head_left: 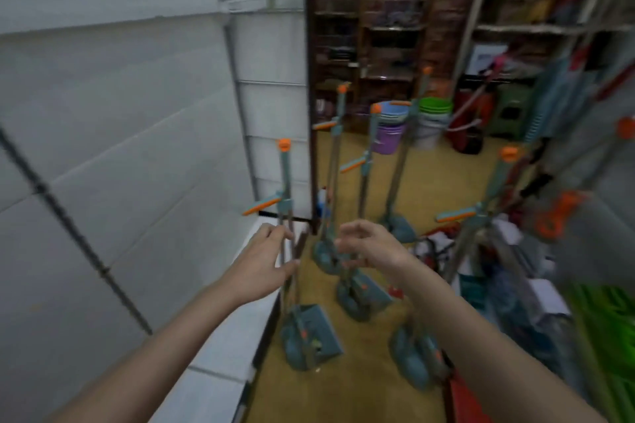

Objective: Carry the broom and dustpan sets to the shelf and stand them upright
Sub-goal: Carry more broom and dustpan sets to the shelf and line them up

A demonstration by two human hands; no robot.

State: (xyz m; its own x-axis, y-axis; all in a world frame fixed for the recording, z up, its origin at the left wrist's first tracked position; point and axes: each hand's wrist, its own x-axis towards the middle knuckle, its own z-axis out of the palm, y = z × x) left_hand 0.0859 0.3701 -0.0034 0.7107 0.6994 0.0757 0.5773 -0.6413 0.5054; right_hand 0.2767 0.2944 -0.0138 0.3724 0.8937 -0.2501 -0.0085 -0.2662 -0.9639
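Five teal-and-orange plastic broom and dustpan sets (pixel 311 336) are stood upright on the floor (pixel 422 182); the nearest is barely touched by the spread left hand (pixel 263 268), the right hand (pixel 371 247) loosely curled, empty.

I count five broom and dustpan sets (pixel 311 336) standing upright on the floor. Two stacks of buckets (pixel 390 132) stand behind them. My two hands, left hand (pixel 261 264) and right hand (pixel 372 245), are in view.
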